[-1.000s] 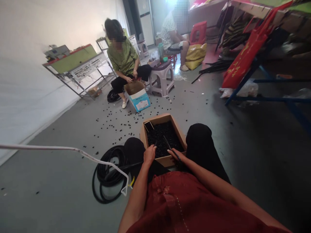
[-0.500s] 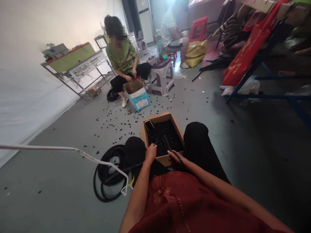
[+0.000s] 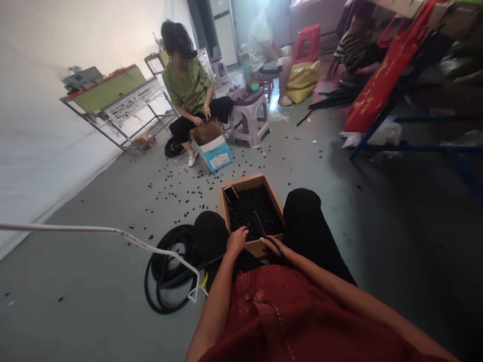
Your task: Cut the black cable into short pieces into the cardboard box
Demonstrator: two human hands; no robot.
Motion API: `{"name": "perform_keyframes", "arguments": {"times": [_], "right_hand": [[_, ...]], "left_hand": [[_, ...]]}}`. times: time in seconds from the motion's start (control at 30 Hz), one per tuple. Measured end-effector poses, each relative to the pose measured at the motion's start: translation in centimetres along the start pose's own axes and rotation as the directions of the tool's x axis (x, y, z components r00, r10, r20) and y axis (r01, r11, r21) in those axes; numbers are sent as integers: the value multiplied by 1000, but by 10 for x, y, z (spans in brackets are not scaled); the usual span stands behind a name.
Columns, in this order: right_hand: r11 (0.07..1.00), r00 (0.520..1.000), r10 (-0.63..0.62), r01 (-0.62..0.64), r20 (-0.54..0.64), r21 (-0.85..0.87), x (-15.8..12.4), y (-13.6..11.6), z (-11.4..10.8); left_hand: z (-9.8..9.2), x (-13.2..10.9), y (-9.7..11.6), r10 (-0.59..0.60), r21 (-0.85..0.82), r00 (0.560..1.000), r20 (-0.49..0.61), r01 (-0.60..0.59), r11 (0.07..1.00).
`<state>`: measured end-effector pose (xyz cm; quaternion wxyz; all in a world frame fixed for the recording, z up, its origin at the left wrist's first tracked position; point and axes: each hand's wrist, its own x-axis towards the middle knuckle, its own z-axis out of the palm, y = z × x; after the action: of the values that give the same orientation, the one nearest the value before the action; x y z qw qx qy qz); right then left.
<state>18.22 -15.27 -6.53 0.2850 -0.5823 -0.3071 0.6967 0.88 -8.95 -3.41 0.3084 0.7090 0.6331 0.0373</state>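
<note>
Between my knees stands a cardboard box (image 3: 272,195) filled with small black pieces (image 3: 253,203). A phone (image 3: 230,194) lies in its far left corner. My left hand (image 3: 237,242) is closed on a black tube, whose short end sticks out over the box's near edge. Scissors (image 3: 260,224) are gripped in my right hand (image 3: 272,248), just right of my left hand; their blades point up over the pieces, apart from the tube end. Beside my left leg lies a coil of black tube (image 3: 169,256) on the floor.
A white rod (image 3: 113,230) crosses from the left. Black bits (image 3: 181,193) are scattered on the floor. Ahead, a person (image 3: 190,85) sits at a blue-white box (image 3: 217,153), beside a stool (image 3: 251,118). Other people sit farther back; a blue frame (image 3: 381,125) stands right.
My left hand has moved slightly right and toward me, with the tube end now nearer the scissors. The right hand has barely moved.
</note>
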Motion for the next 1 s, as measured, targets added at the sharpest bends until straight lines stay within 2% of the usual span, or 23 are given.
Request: {"name": "perform_keyframes", "arguments": {"times": [0.13,0.33,0.67,1.0], "right_hand": [[998,1000,27,-28,7,53,6,-1,0],[997,997,78,-78,-1,3,14,-3,2],[997,997,74,-74,37,10,14,-3,4],[997,997,75,-74,35,-24,16,0,1]], "left_hand": [[1,-1,3,3,35,1000,-1,-3,999],[3,-4,7,14,68,1000,18,-15,998],[3,-8,8,29,108,999,43,-34,994],[7,-4,6,77,79,997,11,-78,994]]}}
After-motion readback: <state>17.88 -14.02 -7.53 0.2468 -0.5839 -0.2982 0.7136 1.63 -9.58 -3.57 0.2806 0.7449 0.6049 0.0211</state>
